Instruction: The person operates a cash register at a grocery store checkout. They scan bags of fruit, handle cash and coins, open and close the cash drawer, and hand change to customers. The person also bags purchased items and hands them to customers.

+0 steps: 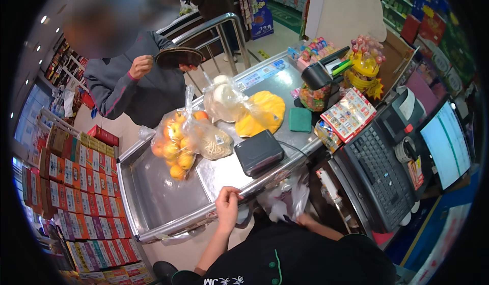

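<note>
My left hand rests at the near metal rim of a checkout counter, fingers curled together, with nothing seen in them. Below that rim, my right hand is blurred and partly hidden beside clear plastic bags; its grip is unclear. On the counter lie a bag of yellow-red apples, a bag of pale noodle-like strands and a bag of white rounded food. Next to them is a flat yellow round item. A black boxy device with a cable sits nearest my hands.
Across the counter a person holds a dark pouch. To my right stand a keyboard, a monitor, a lollipop display and a green cloth. Stacked cartons rise at the left; a steel railing stands beyond.
</note>
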